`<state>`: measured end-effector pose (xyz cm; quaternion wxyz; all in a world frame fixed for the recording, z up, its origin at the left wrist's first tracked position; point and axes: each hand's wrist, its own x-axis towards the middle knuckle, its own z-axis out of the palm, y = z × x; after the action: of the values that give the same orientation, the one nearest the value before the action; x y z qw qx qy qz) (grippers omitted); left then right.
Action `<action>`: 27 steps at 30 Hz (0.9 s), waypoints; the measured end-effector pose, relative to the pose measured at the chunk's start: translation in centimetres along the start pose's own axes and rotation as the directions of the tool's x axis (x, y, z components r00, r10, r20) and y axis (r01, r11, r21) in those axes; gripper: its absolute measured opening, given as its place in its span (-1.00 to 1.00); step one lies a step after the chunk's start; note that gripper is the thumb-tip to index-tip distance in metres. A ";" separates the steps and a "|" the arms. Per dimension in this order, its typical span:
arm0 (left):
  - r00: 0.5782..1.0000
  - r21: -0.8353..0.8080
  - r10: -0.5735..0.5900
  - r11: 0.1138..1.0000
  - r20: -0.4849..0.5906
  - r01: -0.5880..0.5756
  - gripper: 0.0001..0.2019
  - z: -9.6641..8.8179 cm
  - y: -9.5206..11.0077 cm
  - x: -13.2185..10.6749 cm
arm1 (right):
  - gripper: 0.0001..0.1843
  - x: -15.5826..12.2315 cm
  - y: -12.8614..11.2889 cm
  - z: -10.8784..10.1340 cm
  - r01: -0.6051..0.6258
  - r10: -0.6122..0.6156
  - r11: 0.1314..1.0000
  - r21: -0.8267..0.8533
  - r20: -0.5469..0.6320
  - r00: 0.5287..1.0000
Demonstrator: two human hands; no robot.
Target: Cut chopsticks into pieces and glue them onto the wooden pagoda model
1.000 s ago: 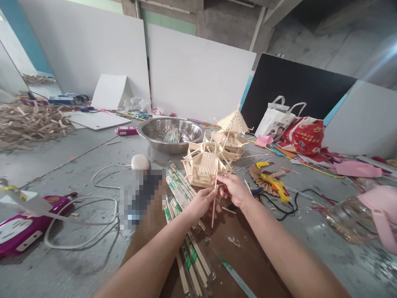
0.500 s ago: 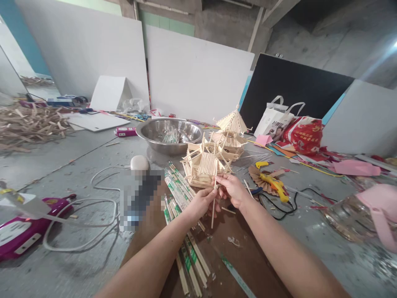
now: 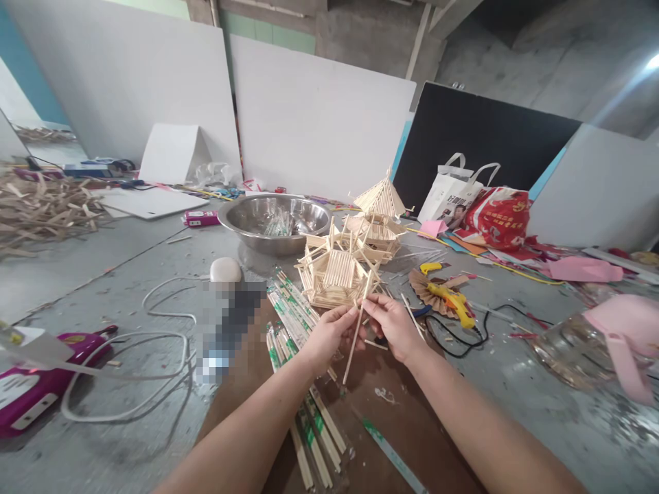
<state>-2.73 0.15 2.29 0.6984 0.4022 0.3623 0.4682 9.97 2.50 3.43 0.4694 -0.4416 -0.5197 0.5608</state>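
Between my two hands a single wooden chopstick point(image 3: 352, 355) is held at a slant, its lower end hanging over the brown board point(image 3: 396, 432). My left hand point(image 3: 332, 336) pinches it near the middle. The fingers of my right hand point(image 3: 391, 322) are closed on it slightly higher up. Just beyond my fingers stands a model building of chopsticks point(image 3: 340, 267), with open sides and sticks jutting up. Behind it is a second one with a pointed roof point(image 3: 381, 199). Wrapped chopsticks point(image 3: 293, 309) in clear, green-printed packets lie by my left hand.
A steel basin point(image 3: 275, 223) holding packets sits behind the packets on the floor. Right of my hands lie a yellow glue gun point(image 3: 458, 307) with a black cord and a pink-lidded clear jug point(image 3: 571, 350). A purple power strip point(image 3: 62, 377) and white cable are at left.
The chopstick has tilted further, its top swinging right and its lower end left, away from the front of the model. Both hands still hold it. The whole view has shifted slightly.
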 end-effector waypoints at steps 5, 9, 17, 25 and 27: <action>0.997 -0.045 -0.021 0.999 0.069 0.024 -0.70 0.6 -0.2 -0.1 | -0.74 -1.3 0.4 -0.5 0.002 -0.002 1.000 0.009 0.023 1.000; 0.997 -0.022 -0.030 0.999 0.067 0.032 -0.67 1.0 -0.4 -0.3 | -0.76 -2.0 0.5 -0.7 -0.010 0.010 1.000 0.019 0.035 0.999; 0.989 0.059 -0.125 0.991 0.080 0.120 -0.66 1.2 -0.1 -0.7 | -0.77 -2.8 0.1 -1.5 0.025 -0.020 0.998 -0.059 0.086 0.996; 0.987 0.118 -0.148 0.983 0.060 0.140 -0.68 1.0 0.2 -0.7 | -0.67 -2.7 -0.4 -5.0 0.007 0.043 0.955 -0.297 0.159 0.986; 0.992 0.105 -0.118 0.988 0.034 0.114 -0.69 0.8 0.7 -0.8 | -0.68 -2.6 -0.7 -7.1 0.065 0.002 0.874 -0.482 0.138 0.990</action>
<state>-2.45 -0.59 3.33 0.7101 0.4251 0.3945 0.3992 17.41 1.15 3.65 0.3171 -0.4979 -0.6811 0.4332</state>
